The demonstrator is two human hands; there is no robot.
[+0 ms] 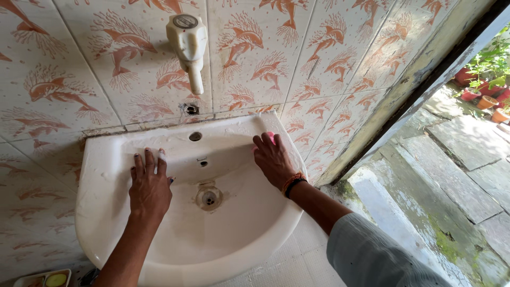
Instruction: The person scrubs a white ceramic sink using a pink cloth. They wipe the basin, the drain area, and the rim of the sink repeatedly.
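Observation:
A white wall-mounted washbasin (111, 239) fills the middle of the view, with a drain (208, 198) at its bottom. My left hand (150, 186) lies flat inside the basin's left slope, fingers spread and soapy at the tips. My right hand (273, 158) presses a small pink thing (271, 137), mostly hidden under the fingers, against the basin's right inner wall. That wrist carries orange and black bands (292, 184). A white plastic tap (189, 45) juts from the tiled wall above.
Tiles with orange fish patterns (69, 85) cover the wall. An open doorway at the right shows wet stone paving (451, 159) and red plant pots (486, 98). A small dish (45, 278) sits at the bottom left corner.

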